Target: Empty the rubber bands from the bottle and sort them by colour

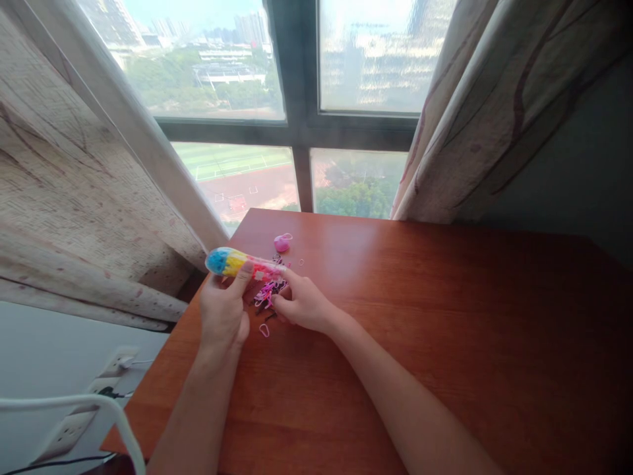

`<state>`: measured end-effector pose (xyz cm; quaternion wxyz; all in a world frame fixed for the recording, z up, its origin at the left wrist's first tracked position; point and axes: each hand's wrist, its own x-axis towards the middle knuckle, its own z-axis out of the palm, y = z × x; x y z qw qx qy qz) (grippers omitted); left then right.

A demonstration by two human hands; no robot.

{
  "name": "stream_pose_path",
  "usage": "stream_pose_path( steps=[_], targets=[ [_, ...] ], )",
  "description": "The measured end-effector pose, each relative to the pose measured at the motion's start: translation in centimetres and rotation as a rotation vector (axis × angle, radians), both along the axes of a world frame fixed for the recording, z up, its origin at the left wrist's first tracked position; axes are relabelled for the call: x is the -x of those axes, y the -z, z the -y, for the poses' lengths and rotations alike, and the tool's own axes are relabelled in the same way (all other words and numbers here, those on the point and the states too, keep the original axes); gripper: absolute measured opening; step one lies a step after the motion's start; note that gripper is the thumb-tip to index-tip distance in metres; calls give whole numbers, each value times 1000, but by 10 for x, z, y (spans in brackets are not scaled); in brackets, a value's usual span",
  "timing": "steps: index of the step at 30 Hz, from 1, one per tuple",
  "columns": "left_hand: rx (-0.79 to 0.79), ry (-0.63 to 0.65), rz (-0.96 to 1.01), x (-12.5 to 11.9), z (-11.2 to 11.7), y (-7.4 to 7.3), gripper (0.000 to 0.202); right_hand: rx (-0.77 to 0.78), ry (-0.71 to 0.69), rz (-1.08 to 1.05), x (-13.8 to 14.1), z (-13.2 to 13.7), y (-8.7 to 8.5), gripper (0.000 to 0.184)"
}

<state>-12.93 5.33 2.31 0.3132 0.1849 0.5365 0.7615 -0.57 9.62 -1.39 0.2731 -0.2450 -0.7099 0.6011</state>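
Observation:
My left hand (225,303) is wrapped round a clear tube-shaped bottle (232,262) filled with small hair ties in bands of blue, yellow, red and pink. The bottle lies nearly level, its blue rounded end to the left and its other end to the right. At that right end is my right hand (304,303), its index fingertip touching or just beside the bottle and its thumb held apart below. Under the hands, a loose pile of pink and black hair ties (267,295) rests on the table, partly hidden. A pink cap-like piece with a loop (282,243) sits just beyond the bottle.
The brown wooden table (420,330) stretches to the right. One pink hair tie (264,330) lies nearer me, and a small pale ring (301,262) lies beyond my right hand. A window (297,132) with patterned curtains (113,165) stands behind. Wall sockets (69,429) and a white cable (119,415) are at lower left.

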Motion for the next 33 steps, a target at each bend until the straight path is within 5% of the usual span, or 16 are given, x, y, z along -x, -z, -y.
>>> stream_pose_path(
  steps=[6,20,26,33],
  targets=[
    [-20,14,-18,-2,-5,-6,43,212,-59,-183,-3,-5,-2,46],
    [-53,-27,-59,-7,-15,-5,44,389,73,-264,-6,-10,-10,42],
    [-62,-93,-123,-2,-11,-9,37,376,131,-260,-4,-11,-3,48],
    [-123,-143,-373,4,-11,-11,39,148,268,-91,-3,-15,9,31]
  ],
)
